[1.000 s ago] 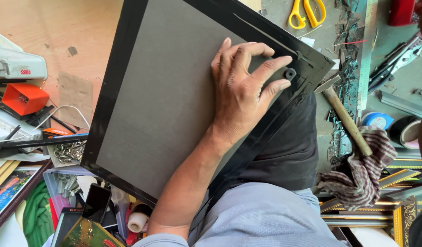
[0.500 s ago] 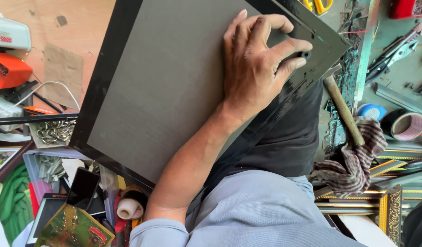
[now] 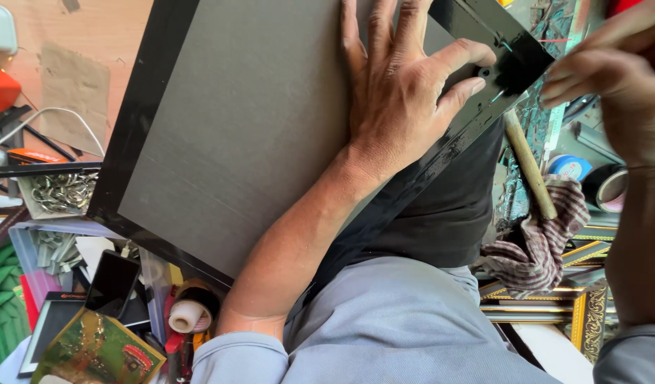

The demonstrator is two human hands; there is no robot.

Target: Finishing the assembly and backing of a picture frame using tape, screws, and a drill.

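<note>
STEP: keep left hand (image 3: pixel 402 107) flat, fingers spread on grey backing board (image 3: pixel 249 121), thumb and forefinger bracketing small black clip (image 3: pixel 489 72) on black frame (image 3: pixel 139 114) rim | right hand (image 3: pixel 611 78) fingertips pinched together beside that corner, contents unclear | CHANGE: 1 s ago right hand absent; frame nearer now.
</note>
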